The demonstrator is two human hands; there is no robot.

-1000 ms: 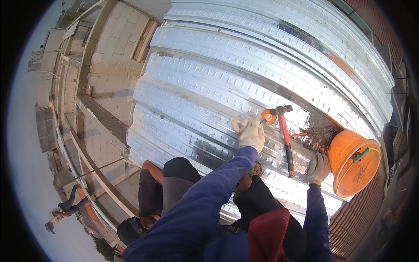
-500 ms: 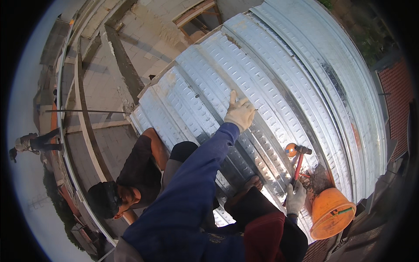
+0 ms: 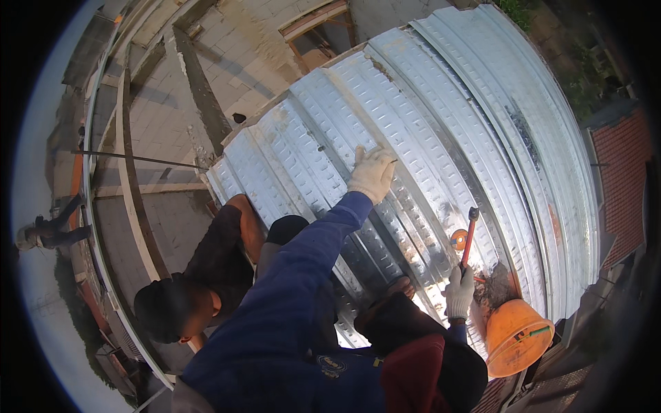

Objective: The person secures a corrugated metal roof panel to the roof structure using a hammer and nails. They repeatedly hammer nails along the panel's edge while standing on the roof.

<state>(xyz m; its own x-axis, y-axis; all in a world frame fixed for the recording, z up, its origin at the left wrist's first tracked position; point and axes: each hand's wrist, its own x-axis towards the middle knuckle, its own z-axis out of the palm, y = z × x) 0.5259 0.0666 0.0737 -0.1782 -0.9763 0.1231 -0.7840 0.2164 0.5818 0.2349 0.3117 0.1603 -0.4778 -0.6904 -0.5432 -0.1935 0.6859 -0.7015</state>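
My left hand, in a pale work glove, reaches out over the ribbed metal decking sheets. Its fingers are partly spread on or just above a rib, with no held thing visible. My right hand, gloved too, grips a hammer by its red handle, the dark head raised and pointing away from me. Beside the hammer lies a small round orange object, its kind unclear. Right of that hand is an orange bucket, tipped, with a green thing inside, next to a grey heap of debris.
A co-worker in dark clothes crouches close on my left, an arm by the sheets' edge. Beyond that edge, wooden beams and a concrete beam span an open drop. Another person is at far left. Tiled roofs lie below right.
The hammer has swung upright, its head now higher and pointing away, and my right hand has risen slightly. My left hand has shifted a little left, its raised finger lowered.
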